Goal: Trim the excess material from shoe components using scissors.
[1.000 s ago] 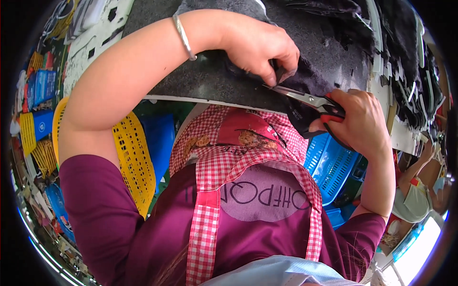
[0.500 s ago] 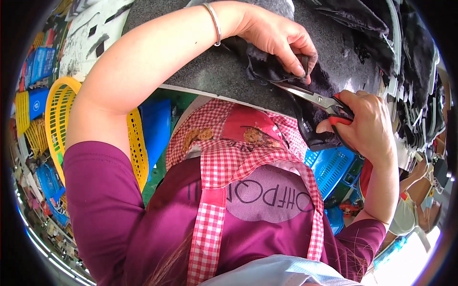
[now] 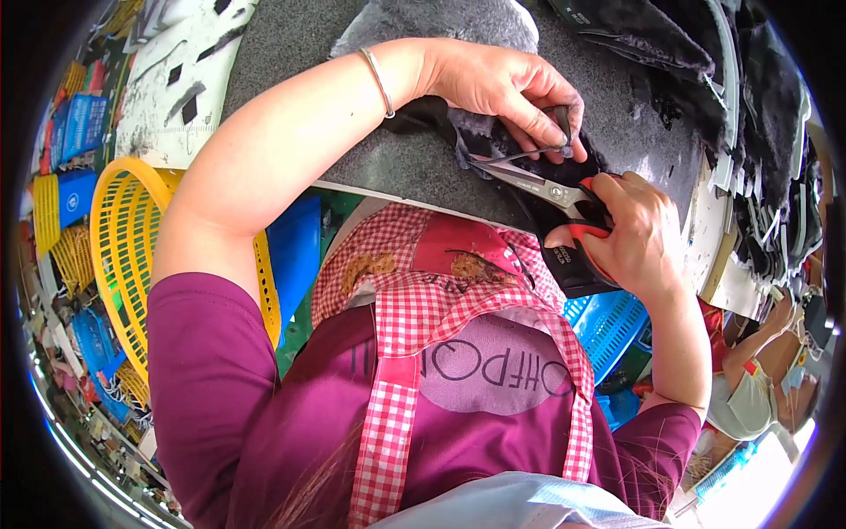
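My right hand (image 3: pixel 641 234) is closed round a pair of scissors (image 3: pixel 545 188) with black and red handles. Their blades point left, parted, at the edge of a black plush fabric piece (image 3: pixel 493 132) lying over the table's near edge. With fingertips pinched, my left hand (image 3: pixel 515 97) holds a thin dark strip at the fabric's edge, just above the blades. The strip runs from those fingers toward the scissor tips. Whether it is cut free of the piece I cannot tell. Beyond my left wrist lies a grey plush piece (image 3: pixel 441 26).
More black plush pieces (image 3: pixel 648 40) lie at the far right of the dark table (image 3: pixel 304 66), beside a hanging row of them (image 3: pixel 775 132). A yellow basket (image 3: pixel 110 238) stands left of my arm, a blue basket (image 3: pixel 608 326) below the table. Another person (image 3: pixel 749 388) is at the right.
The scissors and my right hand have shifted left along the fabric edge. My left hand keeps its pinch, a longer stretch of strip showing below it. More of the grey plush piece shows.
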Motion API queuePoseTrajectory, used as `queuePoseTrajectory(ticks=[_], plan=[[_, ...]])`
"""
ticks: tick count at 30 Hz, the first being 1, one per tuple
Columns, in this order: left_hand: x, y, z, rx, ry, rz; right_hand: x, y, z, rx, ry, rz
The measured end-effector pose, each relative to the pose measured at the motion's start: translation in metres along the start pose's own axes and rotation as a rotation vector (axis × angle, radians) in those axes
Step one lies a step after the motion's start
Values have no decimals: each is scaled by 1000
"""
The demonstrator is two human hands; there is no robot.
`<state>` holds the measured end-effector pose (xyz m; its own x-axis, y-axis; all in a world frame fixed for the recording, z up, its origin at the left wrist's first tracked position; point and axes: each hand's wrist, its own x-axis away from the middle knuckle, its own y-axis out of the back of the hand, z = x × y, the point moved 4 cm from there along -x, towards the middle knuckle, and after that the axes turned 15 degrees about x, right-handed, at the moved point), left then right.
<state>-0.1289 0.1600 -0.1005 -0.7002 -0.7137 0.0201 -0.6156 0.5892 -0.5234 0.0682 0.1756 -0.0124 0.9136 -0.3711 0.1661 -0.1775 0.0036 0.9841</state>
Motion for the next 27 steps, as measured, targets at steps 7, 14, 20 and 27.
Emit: queuePoseTrajectory(ticks=[7,14,20,27], plan=[[8,-1,-6,99,-106,-97,10,-7,11,-24,-80,-47],[5,-15,-15,-37,-261,-84,1,-10,27,-78,-143,-64],[50,-15,-23,118,-214,-374,6,-16,29,-92,-112,-122],[100,-61,20,624,-268,-635,12,-31,55,39,53,-194]])
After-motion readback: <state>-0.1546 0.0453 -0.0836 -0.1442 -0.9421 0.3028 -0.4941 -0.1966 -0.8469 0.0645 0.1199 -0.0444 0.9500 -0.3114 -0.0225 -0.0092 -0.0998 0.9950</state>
